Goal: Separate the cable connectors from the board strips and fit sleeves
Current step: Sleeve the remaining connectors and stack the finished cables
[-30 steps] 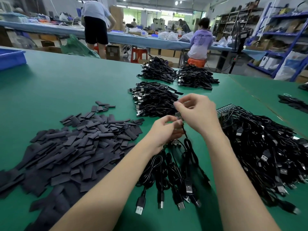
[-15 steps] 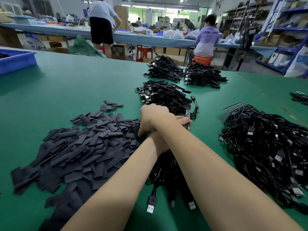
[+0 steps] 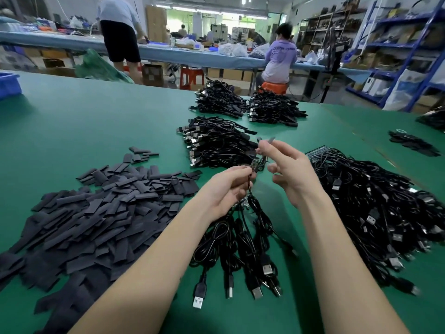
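Observation:
My left hand (image 3: 225,190) pinches a black cable just below its small circuit-board connector (image 3: 254,163), above the green table (image 3: 96,121). More cables from the bundle (image 3: 240,249) hang from this hand, their USB plugs lying toward me. Just right of the connector, my right hand (image 3: 291,172) pinches a motion-blurred black sleeve (image 3: 268,141) between thumb and forefinger, raised slightly above it. At the left lies a wide pile of flat black sleeves (image 3: 108,203).
A big tangle of black cables (image 3: 375,203) lies at the right with a board strip (image 3: 317,150) at its far edge. Three cable piles (image 3: 216,143) sit further back. A blue bin (image 3: 8,85) stands far left. Two people work at a bench behind.
My right hand, which reached across my left arm to the sleeve pile half a second ago, has come back to the right with a sleeve. My left hand has lifted the connector.

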The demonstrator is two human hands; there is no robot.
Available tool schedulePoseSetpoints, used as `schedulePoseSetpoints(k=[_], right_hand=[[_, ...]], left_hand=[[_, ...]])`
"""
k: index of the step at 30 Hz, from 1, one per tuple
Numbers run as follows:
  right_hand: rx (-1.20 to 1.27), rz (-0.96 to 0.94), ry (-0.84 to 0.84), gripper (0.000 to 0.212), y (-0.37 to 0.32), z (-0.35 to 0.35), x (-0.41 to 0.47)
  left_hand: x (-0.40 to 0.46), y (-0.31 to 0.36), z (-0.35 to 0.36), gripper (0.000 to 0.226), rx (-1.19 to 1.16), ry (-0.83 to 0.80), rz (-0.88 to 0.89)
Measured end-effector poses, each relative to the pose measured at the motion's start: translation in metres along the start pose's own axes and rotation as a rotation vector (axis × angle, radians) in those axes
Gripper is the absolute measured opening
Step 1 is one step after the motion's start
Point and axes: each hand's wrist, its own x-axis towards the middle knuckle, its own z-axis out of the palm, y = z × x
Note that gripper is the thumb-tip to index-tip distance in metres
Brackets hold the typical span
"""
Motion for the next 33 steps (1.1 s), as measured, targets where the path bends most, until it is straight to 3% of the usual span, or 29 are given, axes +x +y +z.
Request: schedulePoseSetpoints(k=[6, 11, 13, 24, 29, 33], right_hand=[[0.159, 0.056, 0.1, 0.046, 0.023, -0.01, 0.0], [0.146, 0.066, 0.141, 0.043, 0.025, -0.01, 0.002], [0.151, 0.064, 0.11, 0.047, 0.023, -0.013, 0.001], [0.059, 0.006, -0.023, 0.018, 0.02, -0.021, -0.001], [0.04, -0.012, -0.172, 0.036, 0.015, -0.031, 0.0], [-0.008, -0.037, -0.233, 0.037, 0.01, -0.031, -0.003]], left_hand=[[-0.004, 0.004, -0.002, 0.006, 0.048, -0.029, -0.034], [-0.005, 0.004, -0.001, 0.008, 0.07, -0.031, -0.029], [-0.005, 0.004, -0.001, 0.008, 0.072, -0.033, -0.025], [-0.007, 0.007, -0.003, 0.007, 0.118, -0.067, -0.017], [-0.014, 0.02, -0.01, 0.024, 0.221, -0.142, -0.004], [-0.017, 0.03, -0.018, 0.016, 0.308, -0.211, 0.01]])
